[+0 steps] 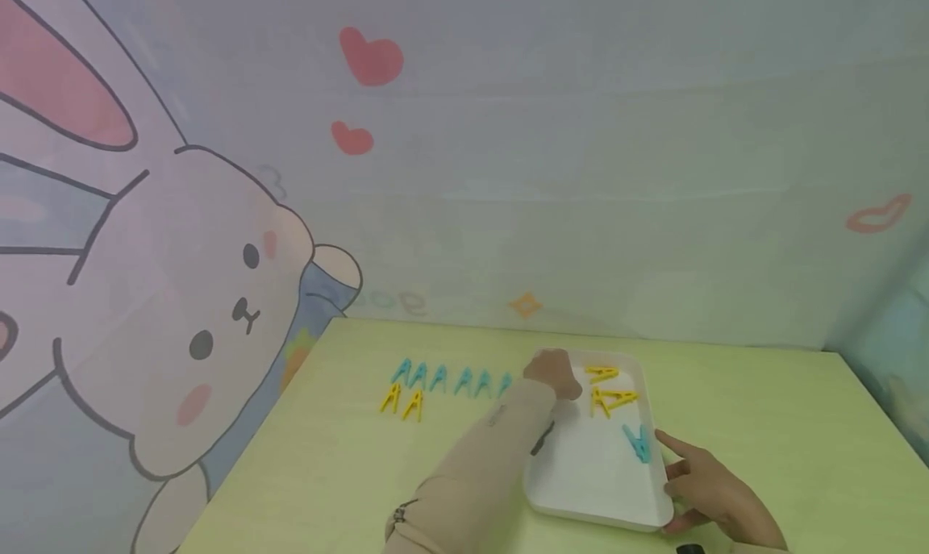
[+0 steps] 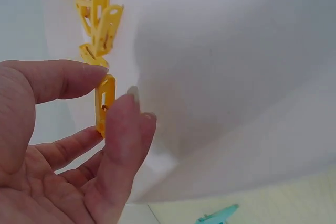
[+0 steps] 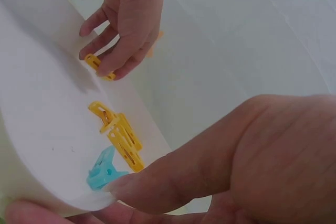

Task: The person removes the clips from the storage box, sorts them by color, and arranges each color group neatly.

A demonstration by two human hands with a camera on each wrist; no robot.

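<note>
Two clothespin rows (image 1: 439, 376) lie left of the tray (image 1: 581, 477), other pegs (image 1: 621, 397) inside its right half, the right hand (image 1: 710, 488) at its right edge.

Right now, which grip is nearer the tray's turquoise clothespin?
Right: the right grip holds the white tray beside the turquoise clothespin; the left grip is over the tray's far end.

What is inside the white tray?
Inside the white tray lie yellow clips and one blue clip. The left hand pinches another yellow clip. In the head view, this hand hides the floor near the tray's far left corner.
</note>
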